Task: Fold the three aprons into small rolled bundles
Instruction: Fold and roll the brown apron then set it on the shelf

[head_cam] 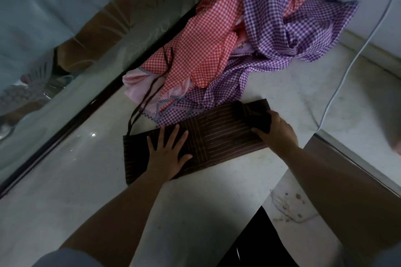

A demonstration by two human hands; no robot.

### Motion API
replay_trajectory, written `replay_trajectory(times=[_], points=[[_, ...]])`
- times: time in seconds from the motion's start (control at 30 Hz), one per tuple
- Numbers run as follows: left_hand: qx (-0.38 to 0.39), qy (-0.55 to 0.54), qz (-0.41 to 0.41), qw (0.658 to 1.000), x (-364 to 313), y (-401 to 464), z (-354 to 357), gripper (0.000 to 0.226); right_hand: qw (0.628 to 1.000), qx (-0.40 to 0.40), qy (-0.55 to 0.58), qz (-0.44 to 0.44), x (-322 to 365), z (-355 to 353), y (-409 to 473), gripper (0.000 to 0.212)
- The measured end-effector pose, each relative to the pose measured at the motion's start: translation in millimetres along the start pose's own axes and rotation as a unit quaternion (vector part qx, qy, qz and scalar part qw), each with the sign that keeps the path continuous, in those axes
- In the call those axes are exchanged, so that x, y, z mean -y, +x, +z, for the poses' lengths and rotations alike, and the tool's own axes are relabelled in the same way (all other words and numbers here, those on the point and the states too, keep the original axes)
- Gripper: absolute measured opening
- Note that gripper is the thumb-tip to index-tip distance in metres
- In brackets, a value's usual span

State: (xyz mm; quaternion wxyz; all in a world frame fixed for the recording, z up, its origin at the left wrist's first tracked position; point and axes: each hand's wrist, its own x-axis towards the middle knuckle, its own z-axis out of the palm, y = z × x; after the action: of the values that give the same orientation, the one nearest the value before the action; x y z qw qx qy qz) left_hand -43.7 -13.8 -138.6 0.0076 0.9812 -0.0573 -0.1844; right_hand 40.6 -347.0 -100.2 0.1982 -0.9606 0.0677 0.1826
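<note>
Brown striped apron (208, 138) lies folded into a long narrow band on the pale marble counter (217, 197), running from about 8 o'clock to 2 o'clock across the middle of the view; its right end is turned up into a small dark roll (256, 115). Left hand (168, 149) rests flat on the left half of the band, fingers straight and spread wide, pressing the cloth to the counter. Right hand (275, 128) sits at the right end, fingers curled round the rolled part, thumb on the near side of it. Brown ties (147, 97) trail from the band's left corner toward 12 o'clock, crossing onto the heap beyond. Red checked apron (201, 50) and purple checked apron (288, 28) lie crumpled together at 12 to 1 o'clock, the purple one draped over the red and its lower edge touching the far side of the brown band; a pale pink cloth (138, 84) shows beneath them at the heap's left edge. White cable (347, 67) curves along the counter at 3 o'clock, well apart from the hands. Dark window frame (65, 130) borders the counter from 9 to 12 o'clock
</note>
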Motion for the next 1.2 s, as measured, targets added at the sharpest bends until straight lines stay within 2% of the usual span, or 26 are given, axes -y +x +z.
replay_trajectory(times=[0.07,0.1,0.27,0.37,0.57,0.63,0.7,0.73,0.8,0.87,0.93,1.0,1.1,1.2], points=[[-0.002,0.006,0.009,1.000,-0.8,-1.5,1.3,0.076,0.996,0.005,0.064,0.065,-0.7,-1.4,5.1,0.032],[-0.003,0.006,0.011,1.000,-0.7,-2.3,2.1,0.077,0.993,-0.005,0.086,0.084,0.0,-2.5,8.6,0.027],[-0.006,-0.005,0.024,1.000,-6.5,-8.2,4.1,0.084,0.976,-0.123,0.074,0.164,-16.6,1.2,-10.6,0.054],[-0.013,-0.018,0.023,0.999,-8.6,-10.3,1.8,0.090,0.976,-0.110,0.056,0.178,-23.6,4.3,-19.1,0.058],[-0.021,-0.003,0.030,0.999,-2.8,-18.0,4.8,0.082,0.990,-0.063,-0.004,0.124,-21.0,3.1,-21.1,0.045],[-0.020,0.000,0.035,0.999,-2.8,-18.9,7.3,0.082,0.989,-0.039,-0.013,0.144,-22.9,5.4,-21.9,0.042],[-0.013,-0.001,0.037,0.999,-3.8,-17.9,7.6,0.083,0.983,-0.049,-0.038,0.171,-21.6,11.3,-23.4,0.037],[-0.010,0.000,0.037,0.999,-4.3,-17.2,6.9,0.084,0.980,-0.079,-0.055,0.173,-18.4,14.9,-25.0,0.034],[-0.003,0.000,0.034,0.999,-5.3,-17.0,6.0,0.086,0.976,-0.170,-0.071,0.115,-4.1,22.7,-30.3,0.035],[0.001,0.003,0.035,0.999,-6.3,-18.1,3.8,0.088,0.972,-0.226,-0.060,-0.037,27.5,29.8,-41.6,0.044],[0.007,0.006,0.041,0.999,-8.3,-17.9,3.3,0.088,0.961,-0.169,-0.081,-0.204,69.4,44.4,-59.8,0.051],[0.005,0.008,0.051,0.999,-11.3,-20.2,3.4,0.087,0.936,-0.068,-0.151,-0.310,99.6,68.7,-77.6,0.054],[-0.012,-0.012,0.047,0.999,-4.9,-27.4,3.4,0.072,0.923,0.046,-0.238,-0.300,89.1,102.1,-85.1,0.061],[-0.062,-0.033,0.007,0.997,18.7,-37.3,5.7,0.063,0.927,0.076,-0.238,-0.281,58.9,108.1,-81.2,0.062]])
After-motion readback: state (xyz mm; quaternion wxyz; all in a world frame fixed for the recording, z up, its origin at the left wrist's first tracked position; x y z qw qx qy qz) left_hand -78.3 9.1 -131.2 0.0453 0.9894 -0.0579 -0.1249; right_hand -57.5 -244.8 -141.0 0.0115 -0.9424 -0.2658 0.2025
